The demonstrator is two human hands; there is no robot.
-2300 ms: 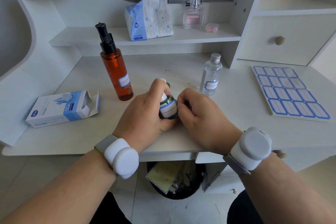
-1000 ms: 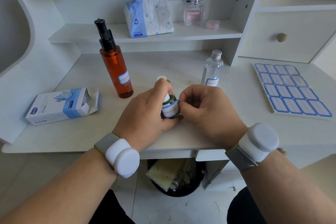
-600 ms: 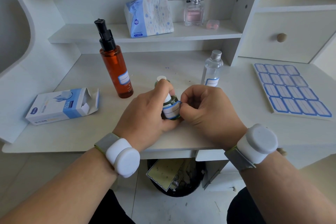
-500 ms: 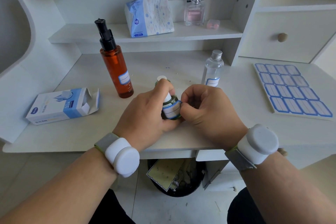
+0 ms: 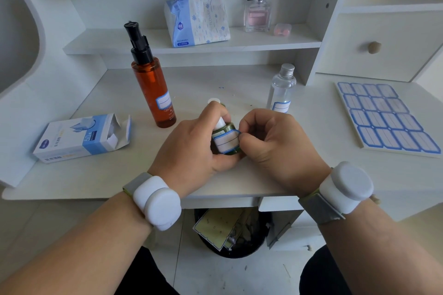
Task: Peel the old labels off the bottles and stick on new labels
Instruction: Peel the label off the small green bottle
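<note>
Left hand (image 5: pixel 191 148) grips green bottle (image 5: pixel 226 137), right hand (image 5: pixel 271 141) pinches label (image 5: pixel 225 142) edge: peel step, next pull it clear.

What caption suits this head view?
Left hand grips small green bottle; right hand pinches its blue-bordered label's edge.

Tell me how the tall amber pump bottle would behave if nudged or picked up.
The amber pump bottle is tall and slim on a narrow base, so a push near the black pump would probably tip it. It looks nearly full, so likely heavy for its size. Its smooth, glossy wall may be slippery; gripping over the blue-bordered label might help.
</note>
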